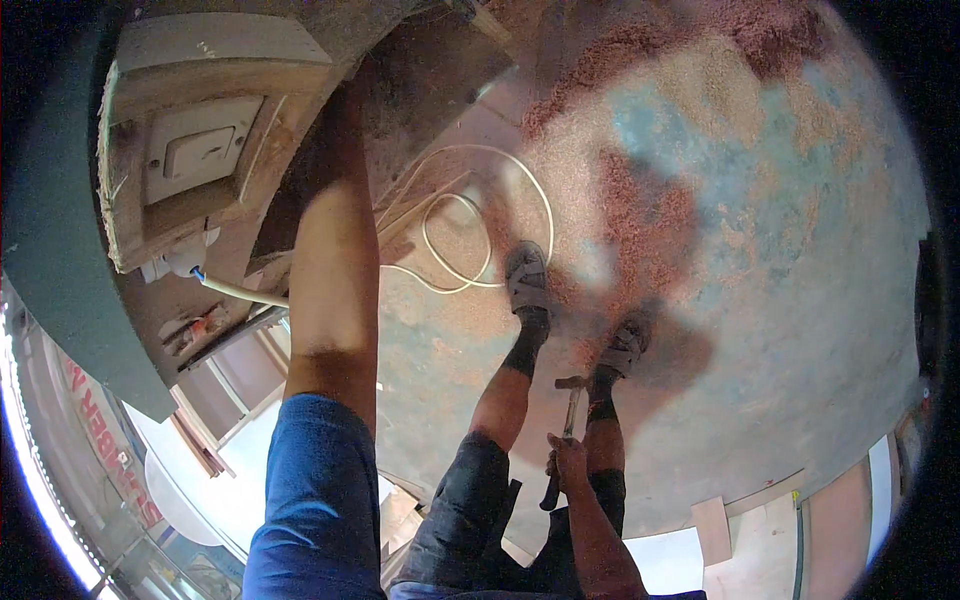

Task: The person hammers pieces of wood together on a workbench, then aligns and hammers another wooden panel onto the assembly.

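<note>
My right hand [568, 463] is closed round the handle of a hammer [571, 410], held low in front of my legs with its head upward. My left forearm [335, 260], in a blue sleeve, reaches up beside a wooden bench-like structure [285, 85]. Its far end passes into deep shadow, so the fingers of my left hand cannot be made out. Set into the wood left of that arm is a pale rectangular plate [200, 152]. Below the plate, a white cable [245, 292] leaves a fitting [190, 262] and passes behind my forearm.
Loops of white cable [490, 225] lie on the floor near my shoe [527, 275]. Reddish sawdust [650, 215] is heaped and scattered over the worn blue-grey floor [800, 300]. A green panel edge [75, 300] curves along the left. Boards [745, 540] stand at lower right.
</note>
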Action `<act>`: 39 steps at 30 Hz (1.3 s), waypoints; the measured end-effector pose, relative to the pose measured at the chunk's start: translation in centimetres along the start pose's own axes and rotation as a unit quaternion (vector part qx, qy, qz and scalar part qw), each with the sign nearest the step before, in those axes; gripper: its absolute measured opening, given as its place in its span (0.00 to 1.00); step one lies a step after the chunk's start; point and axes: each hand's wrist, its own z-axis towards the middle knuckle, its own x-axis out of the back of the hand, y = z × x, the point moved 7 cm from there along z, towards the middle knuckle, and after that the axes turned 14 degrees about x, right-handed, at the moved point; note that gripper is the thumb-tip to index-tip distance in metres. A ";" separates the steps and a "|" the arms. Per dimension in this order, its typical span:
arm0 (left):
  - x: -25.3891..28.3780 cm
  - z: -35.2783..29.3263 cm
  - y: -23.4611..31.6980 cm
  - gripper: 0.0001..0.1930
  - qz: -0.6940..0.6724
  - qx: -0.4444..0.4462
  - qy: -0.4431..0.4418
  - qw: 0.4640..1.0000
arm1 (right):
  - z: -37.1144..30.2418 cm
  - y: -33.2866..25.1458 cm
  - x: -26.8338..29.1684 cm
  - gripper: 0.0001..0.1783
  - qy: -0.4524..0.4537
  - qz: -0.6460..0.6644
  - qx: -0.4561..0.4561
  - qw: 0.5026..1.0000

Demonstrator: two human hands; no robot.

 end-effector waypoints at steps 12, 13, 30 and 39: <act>-3.1 0.4 1.7 0.22 0.059 -0.078 0.001 0.995 | 0.1 -0.9 0.4 0.19 0.026 -0.036 0.005 0.999; -3.2 0.5 0.8 0.22 0.082 -0.085 0.017 0.993 | 0.2 -0.7 0.3 0.19 0.023 -0.036 0.004 0.999; 0.9 -7.9 -8.1 0.30 -0.154 0.119 -0.059 0.979 | 0.3 -0.6 -0.9 0.19 -0.018 -0.022 -0.002 1.000; 4.3 -8.1 -5.9 0.26 0.077 0.151 0.040 0.985 | 0.8 0.0 -0.2 0.18 -0.008 -0.034 -0.001 0.999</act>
